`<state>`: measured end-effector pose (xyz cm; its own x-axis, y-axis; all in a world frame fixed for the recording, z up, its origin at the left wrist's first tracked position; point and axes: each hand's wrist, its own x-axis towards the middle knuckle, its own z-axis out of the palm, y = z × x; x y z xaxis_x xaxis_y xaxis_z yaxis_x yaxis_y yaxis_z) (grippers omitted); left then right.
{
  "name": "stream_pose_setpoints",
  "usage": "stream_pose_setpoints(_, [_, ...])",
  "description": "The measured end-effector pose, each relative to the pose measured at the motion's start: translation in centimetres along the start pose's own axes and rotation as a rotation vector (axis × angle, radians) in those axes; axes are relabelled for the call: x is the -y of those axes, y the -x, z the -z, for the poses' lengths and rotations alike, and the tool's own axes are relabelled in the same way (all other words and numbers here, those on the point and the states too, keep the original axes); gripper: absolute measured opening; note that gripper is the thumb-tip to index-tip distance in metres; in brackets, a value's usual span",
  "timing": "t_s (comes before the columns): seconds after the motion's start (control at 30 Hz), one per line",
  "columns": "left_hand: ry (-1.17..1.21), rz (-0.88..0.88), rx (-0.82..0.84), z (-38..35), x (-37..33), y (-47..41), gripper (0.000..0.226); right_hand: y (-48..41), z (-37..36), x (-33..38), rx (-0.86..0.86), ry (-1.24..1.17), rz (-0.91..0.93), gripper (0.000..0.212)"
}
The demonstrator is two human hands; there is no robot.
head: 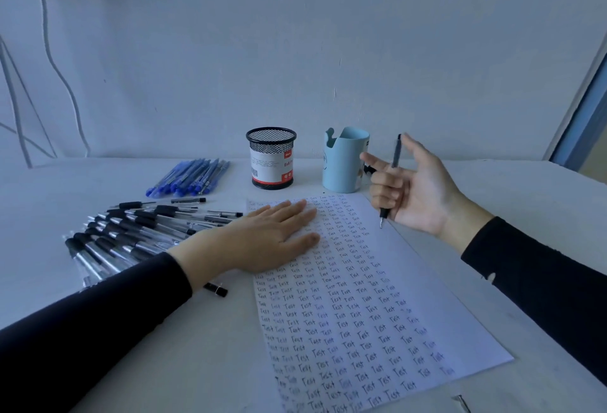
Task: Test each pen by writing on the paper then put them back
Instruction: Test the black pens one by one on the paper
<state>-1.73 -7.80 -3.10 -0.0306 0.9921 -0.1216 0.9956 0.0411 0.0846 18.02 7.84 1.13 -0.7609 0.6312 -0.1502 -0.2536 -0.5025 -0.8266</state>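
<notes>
Left hand (279, 232) lies flat on the paper (377, 297) to pin it, right hand (410, 189) grips a black pen (392, 176) nib-down just off the sheet's far-right edge, probably repositioning to write.

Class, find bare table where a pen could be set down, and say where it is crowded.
Bare: table right of the paper, past the blue cup; also the near strip between left sleeve and paper. Crowded: black pens fanned left of the paper, blue pens behind them.

White wall (328, 35) behind white table (532, 189)
</notes>
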Motion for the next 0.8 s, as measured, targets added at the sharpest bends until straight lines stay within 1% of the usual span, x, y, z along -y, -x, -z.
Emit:
stream_pose_setpoints(0.07, [-0.013, 0.03, 0.012, 0.1, 0.3, 0.2, 0.069, 0.3, 0.0, 0.2, -0.007, 0.005, -0.015, 0.072])
stream_pose_setpoints(0.1, [-0.018, 0.041, 0.018, 0.2, 0.4, 0.3, 0.07, 0.4, 0.1, 0.3, 0.0, 0.002, -0.017, 0.074])
stream_pose_setpoints(0.23, [-0.014, 0.054, 0.03, 0.1, 1.0, 0.7, 0.071, 0.5, 0.3, 0.6, 0.025, -0.064, 0.018, 0.058])
stream_pose_setpoints(0.33, [-0.001, 0.059, 0.025, 0.1, 1.1, 0.8, 0.07, 0.7, -0.1, 0.5, 0.051, -0.072, 0.049, 0.057])
stream_pose_setpoints(0.4, [0.002, 0.068, 0.019, 0.0, 1.0, 0.8, 0.068, 0.6, -0.4, 0.2, 0.064, 0.001, 0.077, 0.057])
stream_pose_setpoints(0.5, [0.008, 0.077, 0.018, -0.1, 0.9, 1.0, 0.068, 0.1, -0.5, -0.7, 0.053, 0.105, 0.123, 0.041])
stream_pose_setpoints(0.57, [0.006, 0.081, 0.023, -0.1, 0.8, 1.1, 0.068, 0.0, -0.2, -1.2, 0.06, 0.134, 0.092, 0.046])
stream_pose_setpoints(0.63, [0.006, 0.086, 0.031, -0.1, 0.7, 1.1, 0.069, -0.1, 0.0, -1.5, 0.052, 0.256, 0.065, 0.055])
stream_pose_setpoints(0.7, [0.006, 0.089, 0.037, -0.1, 0.7, 1.1, 0.07, -0.1, 0.0, -1.8, 0.026, 0.386, 0.079, 0.056])
stream_pose_setpoints(0.8, [0.004, 0.089, 0.038, -0.1, 0.7, 1.1, 0.071, 0.0, -0.2, -2.1, 0.057, 0.475, 0.111, 0.057])
